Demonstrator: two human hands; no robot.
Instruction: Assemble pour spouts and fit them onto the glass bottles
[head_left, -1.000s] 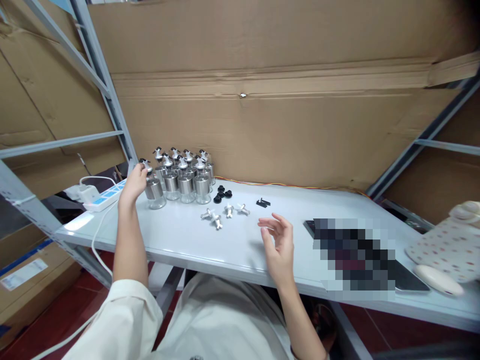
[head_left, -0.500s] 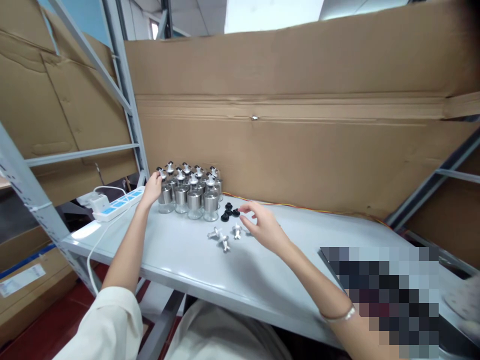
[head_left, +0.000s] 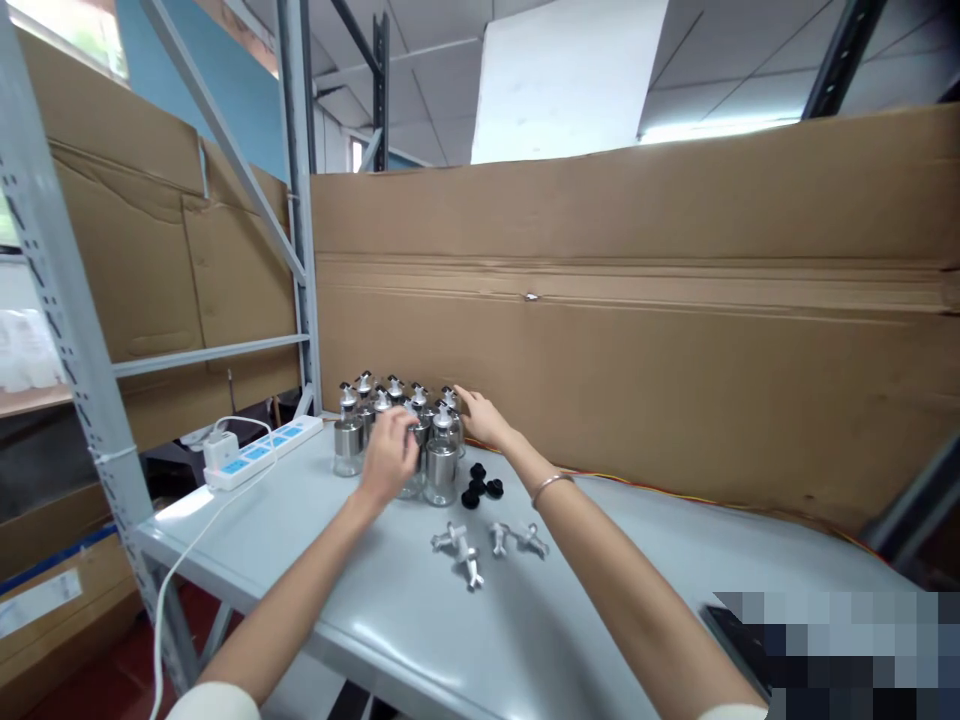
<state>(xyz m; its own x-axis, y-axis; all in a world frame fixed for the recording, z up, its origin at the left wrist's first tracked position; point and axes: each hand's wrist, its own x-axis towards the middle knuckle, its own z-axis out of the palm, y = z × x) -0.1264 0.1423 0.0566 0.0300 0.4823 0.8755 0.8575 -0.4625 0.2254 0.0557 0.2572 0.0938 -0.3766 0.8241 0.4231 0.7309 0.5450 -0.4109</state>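
Where the left grip overlaps bottles, contact unclear, rear ones half-hidden

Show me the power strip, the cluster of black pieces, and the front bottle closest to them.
Power strip point(head_left: 259, 453): head view, on its blue-socketed top face.
Black pieces point(head_left: 478, 487): head view, on the piece amid the cluster.
Front bottle point(head_left: 441, 466): head view, on its metal sleeve.

Eight spouted tops could be counted on metal-sleeved glass bottles, some bodies partly hidden. There were four black caps, four silvery spout fittings, one power strip, one tabletop, one bracelet, one left hand and one right hand.
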